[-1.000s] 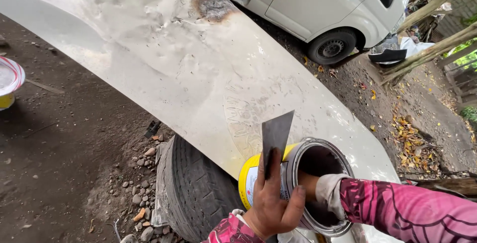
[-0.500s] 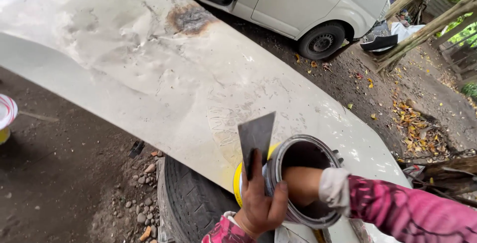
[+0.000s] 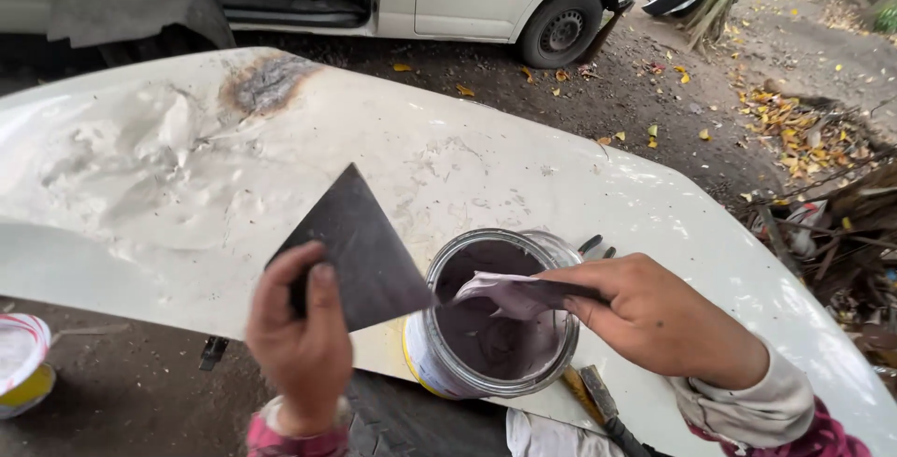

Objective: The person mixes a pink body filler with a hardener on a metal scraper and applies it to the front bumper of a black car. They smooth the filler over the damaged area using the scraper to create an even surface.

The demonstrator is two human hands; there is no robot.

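Over the near edge of the dented white panel, our right hand lifts grey filler on a spreader from the open can; we should wipe it evenly onto the dark scraper gripped by our left hand, keeping both tilted.

The left hand holds a dark flat spreader tilted beside an open can of grey filler; the right hand dips a smaller scraper into it, over a white car panel.

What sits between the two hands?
Head view: the open round metal can of grey filler sits between the left hand, holding a dark flat spreader, and the right hand, whose filler-loaded blade reaches over it.
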